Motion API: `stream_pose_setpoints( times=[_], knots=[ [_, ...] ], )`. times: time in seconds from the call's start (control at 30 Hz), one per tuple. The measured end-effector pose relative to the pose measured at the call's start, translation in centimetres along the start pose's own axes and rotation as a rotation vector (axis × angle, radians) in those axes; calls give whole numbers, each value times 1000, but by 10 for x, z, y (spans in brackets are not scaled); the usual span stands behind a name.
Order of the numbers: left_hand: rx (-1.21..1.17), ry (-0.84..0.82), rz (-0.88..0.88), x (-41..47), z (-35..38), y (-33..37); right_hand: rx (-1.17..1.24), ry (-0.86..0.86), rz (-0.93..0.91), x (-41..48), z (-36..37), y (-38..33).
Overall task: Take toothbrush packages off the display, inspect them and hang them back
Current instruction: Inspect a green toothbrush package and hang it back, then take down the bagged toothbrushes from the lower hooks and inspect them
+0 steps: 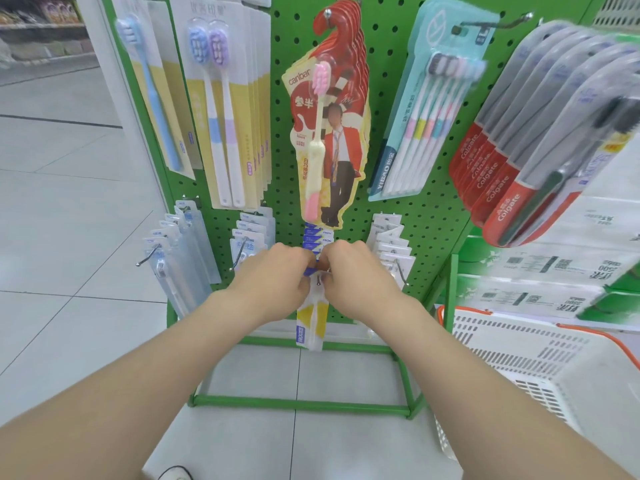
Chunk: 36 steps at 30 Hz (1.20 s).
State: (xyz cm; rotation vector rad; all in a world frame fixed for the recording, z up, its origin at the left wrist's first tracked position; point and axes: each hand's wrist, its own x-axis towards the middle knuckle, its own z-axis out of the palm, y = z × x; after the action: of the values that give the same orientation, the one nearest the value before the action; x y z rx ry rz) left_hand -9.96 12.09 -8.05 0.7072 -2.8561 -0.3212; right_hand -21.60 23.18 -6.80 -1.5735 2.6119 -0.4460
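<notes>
Both hands meet low on the green perforated metal display rack point(391, 109), knuckles up and fingertips nearly touching. The left hand point(273, 271) and the right hand point(353, 271) each pinch the blue top edge of a clear plastic toothbrush package with a yellow and white card point(311, 323), which hangs straight down below the wrists, its top level with the tip of a small silver metal hook point(318, 281); whether the hook passes through the package's hole cannot be told. More blue-topped packages point(317, 237) sit in a row on the rack behind the fingers. Directly above hang red shaped card packs holding a pink and cream toothbrush point(332, 133), with red and grey Colgate packs point(519, 150) on the far right. A white slotted plastic basket with orange handles point(519, 358) sits at the lower right, beside the rack.
</notes>
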Motion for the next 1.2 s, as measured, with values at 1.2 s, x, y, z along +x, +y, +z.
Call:
stream_pose_setpoints(
  times=[1.2],
  knots=[
    [-1200, 66, -312, -60, -70, -1, 677, -94, 208, -56, -42, -48]
  ],
)
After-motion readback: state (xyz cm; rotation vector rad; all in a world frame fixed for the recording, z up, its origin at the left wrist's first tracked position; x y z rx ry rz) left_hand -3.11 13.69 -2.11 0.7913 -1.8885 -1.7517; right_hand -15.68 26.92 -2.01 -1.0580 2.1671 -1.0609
